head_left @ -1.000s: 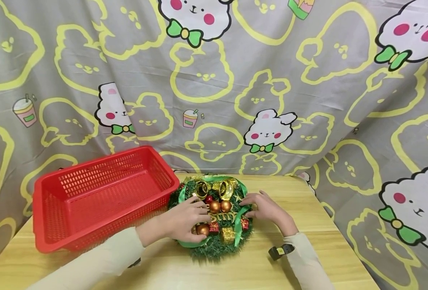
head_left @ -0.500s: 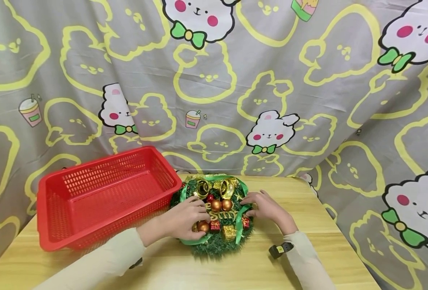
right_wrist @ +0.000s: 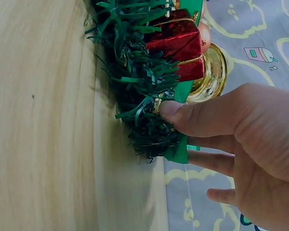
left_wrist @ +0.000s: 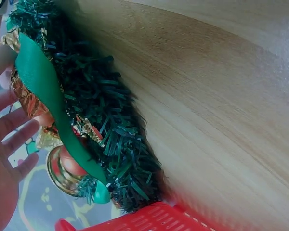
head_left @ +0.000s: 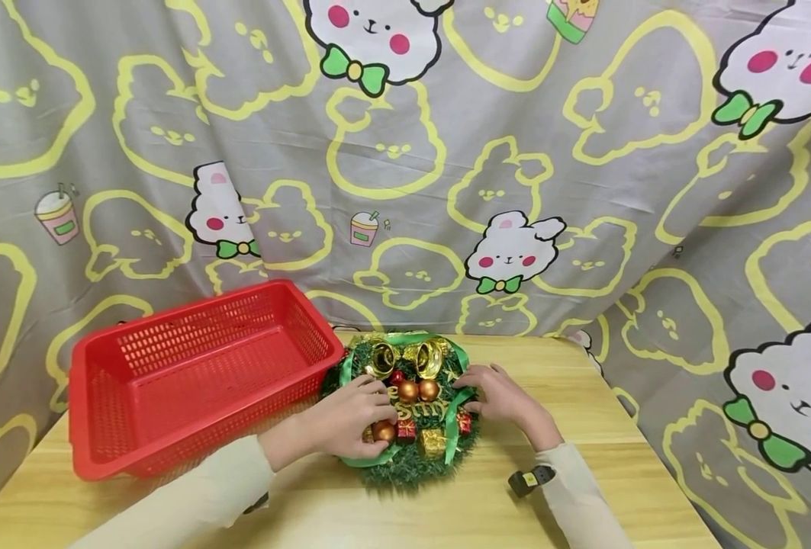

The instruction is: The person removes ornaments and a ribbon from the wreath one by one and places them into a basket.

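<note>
A Christmas wreath of green tinsel lies on the table, decked with gold bells, copper-coloured balls, small wrapped gift boxes, gold lettering and green ribbon. My left hand grips the wreath's left part, thumb and fingers curved around a copper ball. In the left wrist view a ribbon covers part of what the fingers touch. My right hand pinches the right edge. The right wrist view has its thumb against a small gold ornament; the index fingertip is hidden.
Left of the wreath stands a red perforated plastic basket, its near right corner close to the tinsel. The wooden table reaches back to a grey curtain with cartoon prints. Each wrist wears a black strap.
The head view shifts slightly. Both hands stay at nearly the same places on the wreath, and the wreath and basket do not visibly move.
</note>
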`<state>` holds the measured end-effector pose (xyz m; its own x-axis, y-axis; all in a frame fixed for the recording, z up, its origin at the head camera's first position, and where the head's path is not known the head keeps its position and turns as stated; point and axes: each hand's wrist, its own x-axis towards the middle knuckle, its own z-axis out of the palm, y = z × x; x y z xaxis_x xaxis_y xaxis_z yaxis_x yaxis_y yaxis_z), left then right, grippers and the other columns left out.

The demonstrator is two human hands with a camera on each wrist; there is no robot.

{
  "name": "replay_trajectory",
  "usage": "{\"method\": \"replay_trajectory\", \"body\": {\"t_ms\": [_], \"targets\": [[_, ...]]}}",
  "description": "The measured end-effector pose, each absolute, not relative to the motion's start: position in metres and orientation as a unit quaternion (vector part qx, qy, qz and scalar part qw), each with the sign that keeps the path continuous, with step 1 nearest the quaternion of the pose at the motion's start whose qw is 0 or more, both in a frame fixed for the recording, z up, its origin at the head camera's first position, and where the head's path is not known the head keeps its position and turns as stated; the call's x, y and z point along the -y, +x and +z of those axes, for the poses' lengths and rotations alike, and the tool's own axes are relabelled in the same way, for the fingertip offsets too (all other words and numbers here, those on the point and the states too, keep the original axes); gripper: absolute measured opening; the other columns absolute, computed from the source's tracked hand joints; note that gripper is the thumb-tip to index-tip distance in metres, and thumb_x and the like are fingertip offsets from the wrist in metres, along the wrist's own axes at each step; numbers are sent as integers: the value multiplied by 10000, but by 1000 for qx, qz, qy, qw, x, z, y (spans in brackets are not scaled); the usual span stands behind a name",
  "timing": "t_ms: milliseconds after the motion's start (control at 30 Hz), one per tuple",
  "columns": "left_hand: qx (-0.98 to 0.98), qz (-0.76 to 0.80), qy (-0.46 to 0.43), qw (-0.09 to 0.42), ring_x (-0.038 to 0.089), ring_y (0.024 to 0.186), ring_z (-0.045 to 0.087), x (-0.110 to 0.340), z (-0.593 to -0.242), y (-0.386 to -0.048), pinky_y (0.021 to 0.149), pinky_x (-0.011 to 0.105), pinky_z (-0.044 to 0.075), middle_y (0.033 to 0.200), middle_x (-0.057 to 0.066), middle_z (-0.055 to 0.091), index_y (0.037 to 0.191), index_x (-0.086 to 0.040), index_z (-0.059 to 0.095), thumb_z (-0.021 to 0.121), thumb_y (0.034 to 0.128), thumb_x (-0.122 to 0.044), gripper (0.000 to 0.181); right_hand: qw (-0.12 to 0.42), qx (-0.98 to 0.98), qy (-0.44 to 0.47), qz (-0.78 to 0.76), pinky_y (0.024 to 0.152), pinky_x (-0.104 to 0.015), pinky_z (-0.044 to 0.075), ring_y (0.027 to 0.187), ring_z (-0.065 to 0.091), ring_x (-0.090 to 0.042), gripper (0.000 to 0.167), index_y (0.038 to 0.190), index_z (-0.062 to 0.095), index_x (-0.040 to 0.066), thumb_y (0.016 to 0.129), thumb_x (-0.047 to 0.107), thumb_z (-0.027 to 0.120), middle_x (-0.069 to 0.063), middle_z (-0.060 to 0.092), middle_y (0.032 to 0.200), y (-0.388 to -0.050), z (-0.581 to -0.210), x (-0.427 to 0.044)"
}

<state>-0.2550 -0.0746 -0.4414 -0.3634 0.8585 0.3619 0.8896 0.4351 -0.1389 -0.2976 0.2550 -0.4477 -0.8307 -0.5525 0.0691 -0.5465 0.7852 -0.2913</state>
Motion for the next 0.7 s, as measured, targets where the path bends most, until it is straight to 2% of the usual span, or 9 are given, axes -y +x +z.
{"method": "replay_trajectory", "body": {"t_ms": [267,700], "targets": [[827,-22,-530,184,146,1047,590,74,-439,-253,993,401,475,1020,-76,688,1020,-235,706,699,812,-464,310,0,-942,-302,-147,1159,-725,214,1346,536,-392,391,1242,725,107,859,142,796,-132,668,1329,-297,-449,-256],[822,-15,-538,189,154,1034,599,68,-435,-257,967,380,472,997,-81,698,972,-224,713,697,802,-460,290,-1,-942,-303,-144,1147,-728,231,1356,524,-416,388,1238,723,87,857,116,791,-147,674,1326,-299,-449,-258]]}}
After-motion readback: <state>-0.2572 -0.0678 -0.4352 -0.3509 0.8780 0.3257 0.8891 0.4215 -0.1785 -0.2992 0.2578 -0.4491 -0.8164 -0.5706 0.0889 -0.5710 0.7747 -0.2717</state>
